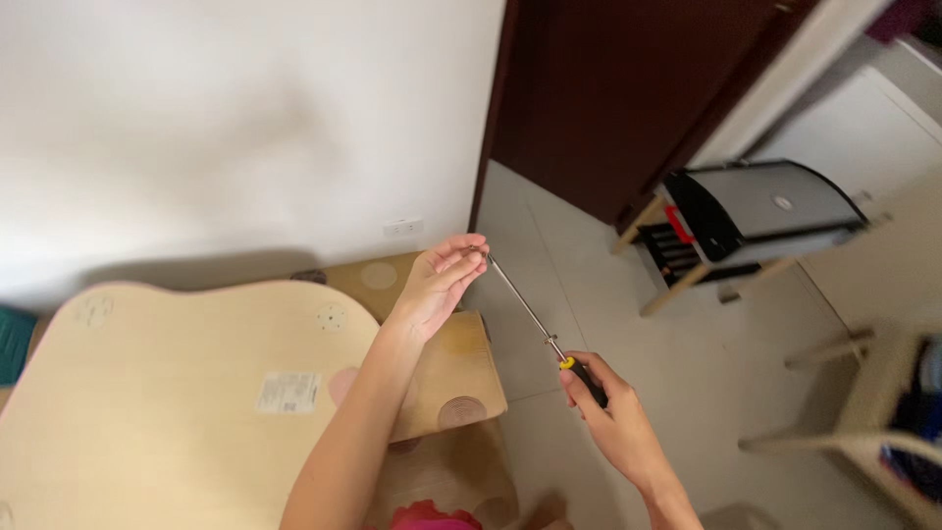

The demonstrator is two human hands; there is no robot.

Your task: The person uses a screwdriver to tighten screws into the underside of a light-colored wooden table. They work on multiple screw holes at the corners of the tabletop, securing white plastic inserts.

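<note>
A: What is the biggest thing down there?

B: A pale wooden board with rounded corners and a white label stuck on it. Everything else I will place from that board.

A: What lies next to it?

B: A brown box with round pale spots, just past the board's right edge and partly under it. Well off to the right of the board, a grey and black appliance sits on a low wooden rack beside the dark door.

A: And the hands?

B: The left hand is raised above the board's right corner, over the box. Its fingertips are pinched shut on the tip of a long screwdriver. The right hand is further right of the board, over the tiled floor, fingers curled closed round the tool's black and yellow handle.

A: So where is the screwdriver?

B: In the air to the right of the board, slanting down from the left hand to the right.
</note>
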